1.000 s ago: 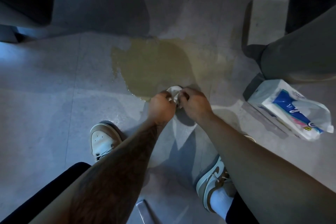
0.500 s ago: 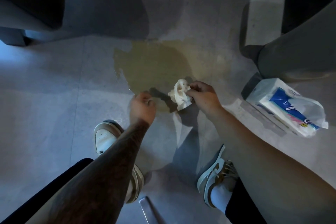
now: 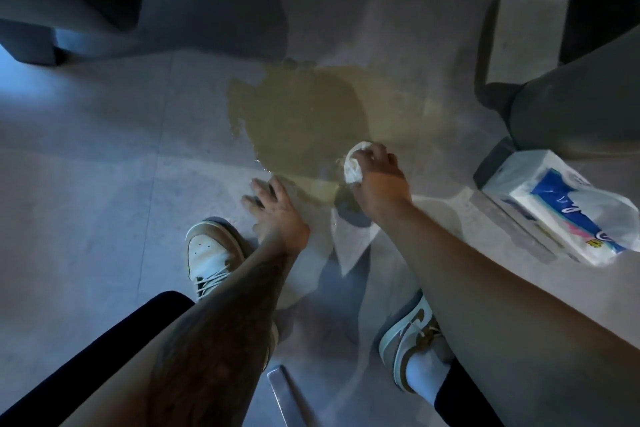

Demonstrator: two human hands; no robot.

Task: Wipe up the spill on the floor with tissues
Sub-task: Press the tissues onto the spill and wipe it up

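My right hand (image 3: 379, 184) has its fingers curled tight round a balled-up tissue (image 3: 352, 168), down at the near right edge of the yellowish spill (image 3: 301, 121), while my left hand (image 3: 275, 210) is empty, fingers spread straight, by the spill's near edge on the floor (image 3: 86, 184).

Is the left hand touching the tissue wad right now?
Apart. The head view shows floor and the spill between the open left hand and the tissue wad, which only the right hand grips.

Single head-worn wide-angle view, looking steeply down past both forearms, close above the floor (image 3: 86, 218)
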